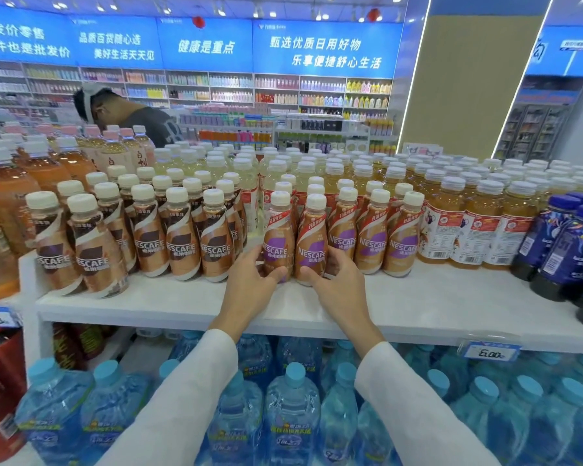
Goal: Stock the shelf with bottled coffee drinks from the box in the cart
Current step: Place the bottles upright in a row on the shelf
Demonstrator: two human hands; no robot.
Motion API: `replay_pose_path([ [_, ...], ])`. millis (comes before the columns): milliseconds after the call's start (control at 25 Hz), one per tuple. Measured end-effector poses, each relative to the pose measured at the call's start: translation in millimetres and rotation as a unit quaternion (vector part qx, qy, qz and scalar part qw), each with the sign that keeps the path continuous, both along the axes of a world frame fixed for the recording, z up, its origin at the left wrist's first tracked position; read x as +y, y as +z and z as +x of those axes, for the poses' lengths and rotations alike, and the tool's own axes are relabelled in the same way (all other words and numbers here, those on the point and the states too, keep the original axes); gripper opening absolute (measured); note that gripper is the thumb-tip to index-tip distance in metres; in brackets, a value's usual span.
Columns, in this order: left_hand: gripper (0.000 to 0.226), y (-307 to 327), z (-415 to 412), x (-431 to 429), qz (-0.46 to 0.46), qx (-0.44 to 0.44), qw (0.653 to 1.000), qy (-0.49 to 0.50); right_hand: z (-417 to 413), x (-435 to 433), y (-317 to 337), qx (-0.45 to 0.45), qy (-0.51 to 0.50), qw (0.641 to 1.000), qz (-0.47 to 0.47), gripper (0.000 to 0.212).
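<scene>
Seating two coffee bottles on the white shelf (435,297) is judged to be the step in hand. The left hand (249,284) is curled round the lower body of the left bottle (278,237), and the right hand (339,284) is wrapped in the same way round the right bottle (314,237). Both bottles are held upright between the hands, side by side and so close that touching cannot be ruled out. Whether their bases are on the shelf board or just above it cannot be told. Just right of the right hand, a purple-label row (372,243) of the same drink is stood. Left of the left hand, across a narrow gap, a brown-label row (182,245) is faced forward.

The step would be done well if the pair were set level with the front of those rows, with labels turned outward and the gap on the left kept, so that the two kinds are not mixed. The grip should be loosened only once each base is felt flat, since such narrow bottles could be tipped into those behind. Below the forearms, water bottles (293,405) are stocked. The box and the cart are not in view.
</scene>
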State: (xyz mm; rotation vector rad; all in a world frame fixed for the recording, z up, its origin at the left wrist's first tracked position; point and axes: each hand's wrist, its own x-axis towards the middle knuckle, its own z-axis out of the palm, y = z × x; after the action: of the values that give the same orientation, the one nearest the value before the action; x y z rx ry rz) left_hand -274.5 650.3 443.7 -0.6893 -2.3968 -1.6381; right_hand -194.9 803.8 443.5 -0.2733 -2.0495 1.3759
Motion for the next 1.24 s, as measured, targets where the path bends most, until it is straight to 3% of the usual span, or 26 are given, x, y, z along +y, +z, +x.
replay_pose_path([
  [840,0.076,-2.5,16.2,-0.5,-0.015,0.008,0.999,0.041,14.7,-5.4,4.2,-0.021,-0.004,1.000,0.022,0.054],
  [920,0.078,-4.3,30.6,-7.6,-0.025,-0.005,0.998,0.058,32.7,-8.5,1.2,-0.041,-0.008,0.999,0.033,0.062],
  [1040,0.067,-15.3,67.6,-26.6,-0.008,-0.010,0.997,0.080,69.6,-16.8,-12.9,-0.058,-0.001,0.997,0.049,0.059],
  [1240,0.039,-53.6,157.4,-69.6,0.030,-0.004,0.988,0.151,128.1,-49.3,-51.9,-0.035,0.117,0.992,0.032,0.041],
])
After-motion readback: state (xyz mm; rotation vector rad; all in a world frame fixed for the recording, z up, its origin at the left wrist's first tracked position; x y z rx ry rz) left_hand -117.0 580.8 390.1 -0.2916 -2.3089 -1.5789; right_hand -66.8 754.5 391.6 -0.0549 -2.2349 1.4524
